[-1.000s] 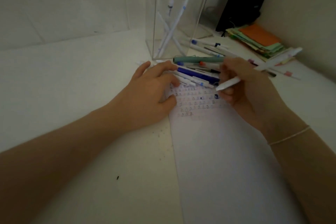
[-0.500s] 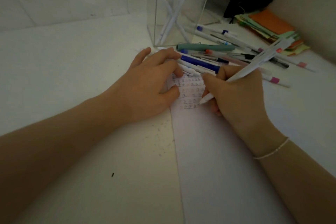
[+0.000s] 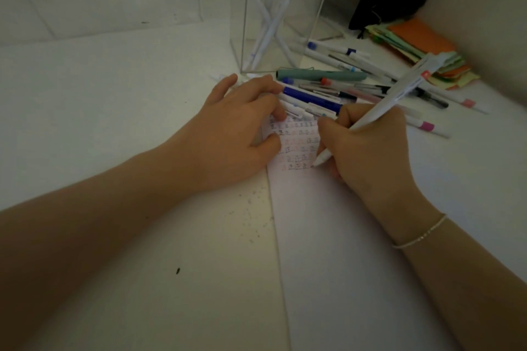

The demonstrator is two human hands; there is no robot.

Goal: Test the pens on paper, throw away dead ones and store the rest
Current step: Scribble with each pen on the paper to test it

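A slim white plastic pen point(image 3: 396, 97), pinched in the right hand point(image 3: 368, 151), has its tip on the white paper sheet point(image 3: 342, 236) beside rows of small scribbles: the testing step. The left hand point(image 3: 236, 134) lies flat, holding the sheet's corner. Next, judge the mark: working pens probably belong in the clear acrylic box point(image 3: 285, 8) behind the loose pen pile point(image 3: 356, 88).

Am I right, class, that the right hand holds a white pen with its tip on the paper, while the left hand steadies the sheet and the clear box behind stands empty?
Not quite. The clear box is not empty: the head view shows several white pens leaning inside it. The rest stands: the right hand holds the white pen, tip on the paper, and the left hand steadies the sheet.
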